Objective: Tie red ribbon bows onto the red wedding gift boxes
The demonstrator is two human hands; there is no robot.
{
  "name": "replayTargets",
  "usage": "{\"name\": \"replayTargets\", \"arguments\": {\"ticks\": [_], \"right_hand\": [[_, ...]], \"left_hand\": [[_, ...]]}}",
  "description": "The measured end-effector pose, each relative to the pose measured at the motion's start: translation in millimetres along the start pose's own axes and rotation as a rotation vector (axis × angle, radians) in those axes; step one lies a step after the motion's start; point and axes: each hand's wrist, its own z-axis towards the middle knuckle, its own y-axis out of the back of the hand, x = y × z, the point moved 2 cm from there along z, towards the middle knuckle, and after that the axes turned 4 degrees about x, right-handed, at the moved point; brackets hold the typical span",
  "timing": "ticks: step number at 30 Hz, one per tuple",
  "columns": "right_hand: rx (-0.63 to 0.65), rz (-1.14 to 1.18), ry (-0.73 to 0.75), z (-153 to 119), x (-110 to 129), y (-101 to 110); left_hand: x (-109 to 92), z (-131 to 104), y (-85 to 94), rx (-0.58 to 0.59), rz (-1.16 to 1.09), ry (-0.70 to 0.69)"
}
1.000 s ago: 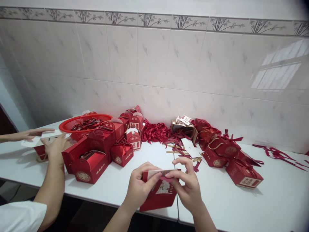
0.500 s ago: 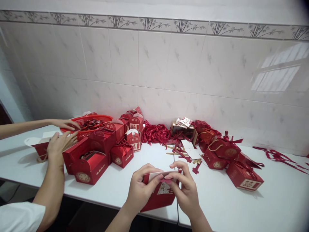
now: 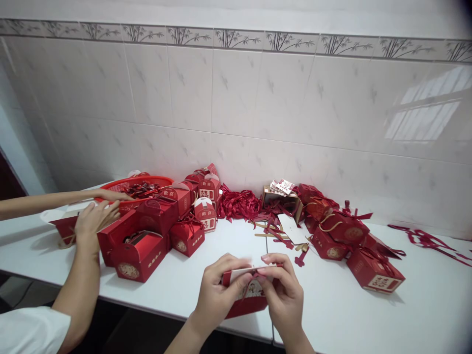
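Observation:
A red gift box (image 3: 246, 309) with a white printed panel is between my two hands at the table's front edge. My left hand (image 3: 217, 287) is closed on its left side, with the thumb pressed on the front near the top edge. My right hand (image 3: 283, 287) grips the top right part, thumb and fingers pinched together. A small dark red strip shows between the two thumbs; its far end is hidden by the fingers.
To the left, a co-worker's hand (image 3: 112, 195) reaches to a red basket (image 3: 106, 187) of small wrapped pieces. Their other hand (image 3: 94, 219) is at a partly open box. Red boxes (image 3: 140, 258) stand nearby; ribbons (image 3: 239, 204) lie by the wall. More boxes (image 3: 376, 270) sit right.
The box in my hands has tilted, its top edge turning more toward me, and my fingers have shifted along it. The co-worker's far hand has moved right, along the basket.

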Motion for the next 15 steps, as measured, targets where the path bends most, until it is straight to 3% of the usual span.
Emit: {"name": "replayTargets", "arguments": {"ticks": [10,15], "right_hand": [[-0.025,0.004,0.065,-8.7,-0.5,-2.6],[-0.075,0.002,0.015,-10.8,-6.5,-4.5]], "left_hand": [[2.3,-2.9,0.4,0.014,-0.047,-0.165],[8.0,-5.6,-2.6,0.020,-0.110,-0.088]]}}
